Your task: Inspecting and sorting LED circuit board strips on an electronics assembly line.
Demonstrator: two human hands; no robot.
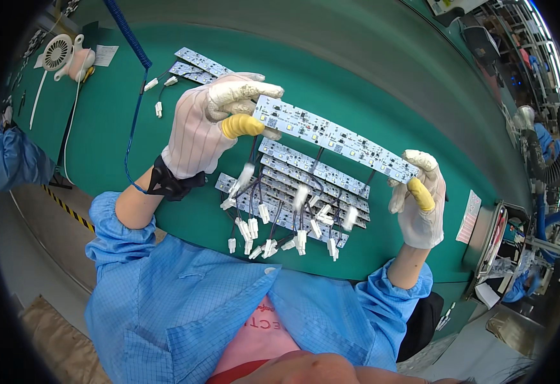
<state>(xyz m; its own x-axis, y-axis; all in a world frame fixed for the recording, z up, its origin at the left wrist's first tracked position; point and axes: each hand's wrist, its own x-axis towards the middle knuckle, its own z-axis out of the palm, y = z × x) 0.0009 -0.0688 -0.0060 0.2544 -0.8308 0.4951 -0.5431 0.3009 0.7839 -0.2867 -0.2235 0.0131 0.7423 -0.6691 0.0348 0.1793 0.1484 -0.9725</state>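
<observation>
A long, narrow white circuit board (337,139) is raised above the matte green worktop (108,93), its two ends pinched in the nearly closed, white-gloved left hand (206,125) and right hand (424,208). Below lie similar strips (292,158) with white plastic connectors (253,227).

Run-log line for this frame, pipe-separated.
left hand: grips circuit board, left end | right hand: grips right end | nearby: other boards, white plugs, green table

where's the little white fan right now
In the head view's upper left, the fan is on the green mat, just left of a paper slip.
</observation>
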